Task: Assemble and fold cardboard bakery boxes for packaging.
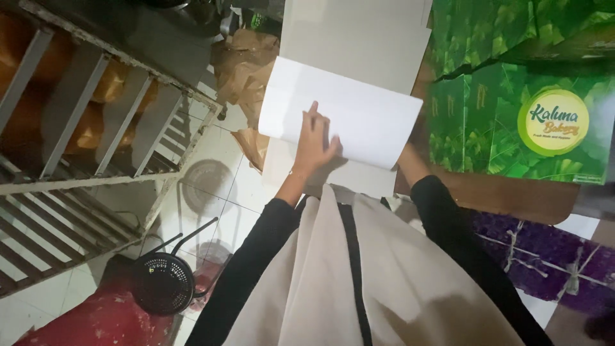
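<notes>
Fingers [314,118] of the left hand [314,147] lie spread flat on a white sheet [349,112], pressing on it rather than clamped round it. Right hand is hidden under the sheet's corner at 3 o'clock — only the wrist [410,163] shows, so its grip cannot be told. Below, at 6 o'clock, hang black sleeves [256,256] and a beige apron [359,275]. Beyond the sheet lies a stack of white card [359,32] on the tabletop [512,198]; green leaf-printed boxes [512,122] stand at 2 o'clock — a metal rack [83,134] at 9.
</notes>
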